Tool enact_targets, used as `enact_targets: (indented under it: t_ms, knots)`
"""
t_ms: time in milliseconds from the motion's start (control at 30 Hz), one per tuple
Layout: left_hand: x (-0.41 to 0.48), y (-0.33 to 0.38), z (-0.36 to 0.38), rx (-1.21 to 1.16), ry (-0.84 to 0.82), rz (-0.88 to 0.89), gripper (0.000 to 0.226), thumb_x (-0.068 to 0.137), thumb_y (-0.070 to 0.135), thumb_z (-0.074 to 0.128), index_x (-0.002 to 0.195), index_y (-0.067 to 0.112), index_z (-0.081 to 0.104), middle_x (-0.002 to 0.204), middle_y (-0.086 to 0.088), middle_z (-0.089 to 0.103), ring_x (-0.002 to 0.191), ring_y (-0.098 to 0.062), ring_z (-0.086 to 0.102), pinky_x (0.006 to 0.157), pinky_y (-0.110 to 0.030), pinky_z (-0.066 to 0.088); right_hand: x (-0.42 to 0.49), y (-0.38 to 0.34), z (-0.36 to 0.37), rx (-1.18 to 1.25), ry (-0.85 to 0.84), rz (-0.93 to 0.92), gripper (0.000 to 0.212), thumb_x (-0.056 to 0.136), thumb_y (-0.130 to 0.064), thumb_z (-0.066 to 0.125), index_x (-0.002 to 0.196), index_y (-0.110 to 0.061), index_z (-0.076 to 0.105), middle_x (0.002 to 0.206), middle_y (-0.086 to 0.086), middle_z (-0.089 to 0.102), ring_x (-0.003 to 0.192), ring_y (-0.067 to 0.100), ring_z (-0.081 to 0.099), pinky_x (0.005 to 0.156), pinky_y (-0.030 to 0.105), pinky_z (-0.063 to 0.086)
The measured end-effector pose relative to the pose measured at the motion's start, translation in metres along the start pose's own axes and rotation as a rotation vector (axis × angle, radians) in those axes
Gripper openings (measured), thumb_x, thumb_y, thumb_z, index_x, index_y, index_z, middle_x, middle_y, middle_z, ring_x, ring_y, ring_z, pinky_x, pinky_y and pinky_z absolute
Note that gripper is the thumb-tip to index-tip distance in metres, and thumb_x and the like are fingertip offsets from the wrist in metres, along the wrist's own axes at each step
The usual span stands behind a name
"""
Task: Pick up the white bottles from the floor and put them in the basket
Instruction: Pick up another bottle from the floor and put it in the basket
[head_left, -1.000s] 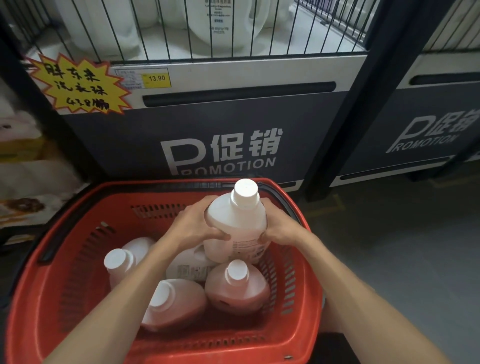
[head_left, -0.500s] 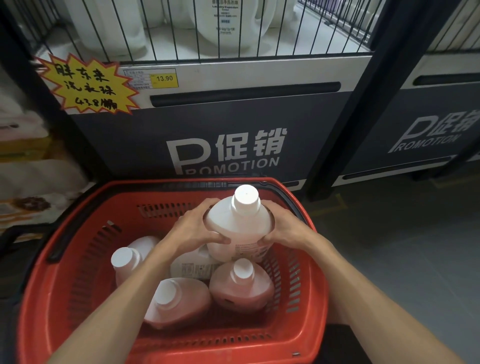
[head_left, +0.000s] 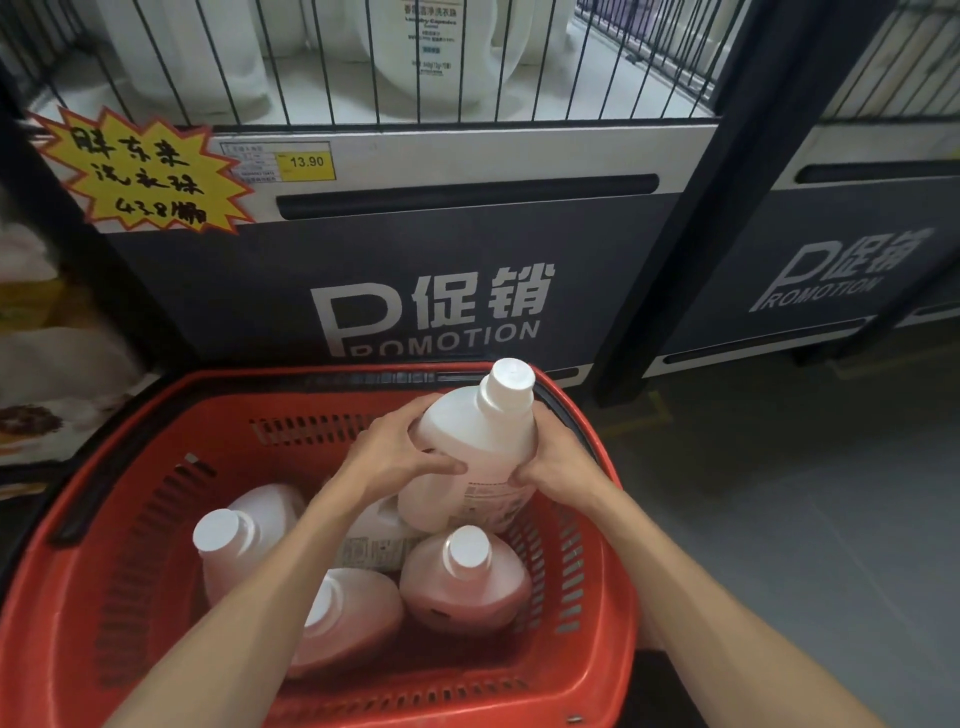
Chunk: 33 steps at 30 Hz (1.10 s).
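held bottle: white held bottle (head_left: 480, 441) w/ white cap, tilted, cap pointing up and away; over far-right part of basket, top half above the rim. Can't tell if its base touches the ones below.
left hand: left hand (head_left: 395, 457) on the btl's left side, fingers curled round it, thumb across the front.
right hand: right hand (head_left: 561, 462) on the btl's right side, lower down, fingers wrapped round it.
basket: red plastic basket (head_left: 311, 431), slotted walls, black handle folded down along the rim; sits on the floor right in front of the promo stand.
other bottles: 4 other bottles in the basket, look pinkish. Left bottle (head_left: 249, 525) cap toward viewer; front bottle (head_left: 358, 613) partly hidden by the left forearm; right bottle (head_left: 467, 587) cap up; middle bottle (head_left: 379, 543) label showing, mostly covered.
promo stand: dark promo stand (head_left: 431, 306) reads "PROMOTION"; wire cage on top w/ big white jugs (head_left: 441, 52).
signs: yellow star sign (head_left: 145, 171), handwritten; price tag (head_left: 306, 162) reads 13.90.
floor: grey floor (head_left: 779, 519) to the right of the basket.
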<state>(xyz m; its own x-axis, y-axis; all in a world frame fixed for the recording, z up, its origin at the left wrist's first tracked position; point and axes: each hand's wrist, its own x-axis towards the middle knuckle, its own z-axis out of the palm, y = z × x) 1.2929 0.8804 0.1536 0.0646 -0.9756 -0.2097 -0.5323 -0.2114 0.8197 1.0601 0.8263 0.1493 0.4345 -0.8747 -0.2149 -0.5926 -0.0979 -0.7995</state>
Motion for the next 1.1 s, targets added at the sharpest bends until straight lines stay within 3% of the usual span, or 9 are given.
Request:
enact_targets:
  t_ms: [267,633,800,900,1100]
  knots:
    - [-0.006,-0.006,0.0,-0.023,-0.011,-0.011,0.091,0.054,0.053,0.09,0.134,0.056,0.048,0.125,0.026,0.062,0.121,-0.009,0.055,0.107,-0.051,0.044,0.0,0.005,-0.005,0.055,-0.012,0.012,0.086,0.066,-0.012,0.091,0.141,-0.027,0.053,0.131,-0.014,0.06,0.124,0.01,0.055,0.105,0.038,0.047]
    - [-0.012,-0.024,-0.006,-0.117,-0.066,0.004,0.09,0.055,0.039,0.094,0.132,0.054,0.052,0.129,0.026,0.061,0.125,-0.007,0.054,0.111,-0.05,0.042,-0.002,0.0,-0.016,0.023,-0.075,-0.041,0.08,0.064,-0.027,0.093,0.138,-0.04,0.064,0.133,-0.025,0.066,0.129,0.004,0.059,0.112,0.046,0.049]
    - [-0.013,-0.006,0.006,-0.003,-0.047,0.016,0.084,0.054,0.051,0.09,0.124,0.068,0.048,0.125,0.031,0.062,0.123,-0.008,0.055,0.109,-0.049,0.043,-0.009,0.003,-0.037,0.024,0.011,-0.052,0.052,0.072,-0.016,0.091,0.119,-0.033,0.078,0.113,-0.018,0.076,0.111,0.003,0.069,0.102,0.044,0.055]
    - [-0.01,0.01,0.015,0.133,-0.041,0.068,0.083,0.057,0.052,0.089,0.121,0.077,0.041,0.127,0.027,0.063,0.123,-0.011,0.055,0.107,-0.047,0.043,-0.019,0.013,-0.044,0.057,0.061,-0.031,0.053,0.07,-0.017,0.092,0.12,-0.028,0.077,0.109,-0.011,0.077,0.106,0.006,0.071,0.098,0.046,0.058]
    - [-0.007,0.007,0.022,0.193,-0.05,0.039,0.096,0.059,0.051,0.089,0.142,0.056,0.041,0.141,0.021,0.056,0.133,-0.014,0.049,0.111,-0.046,0.039,-0.026,0.019,-0.043,0.032,0.079,-0.036,0.063,0.066,-0.017,0.095,0.122,-0.03,0.072,0.113,-0.013,0.074,0.11,0.006,0.066,0.098,0.042,0.056]
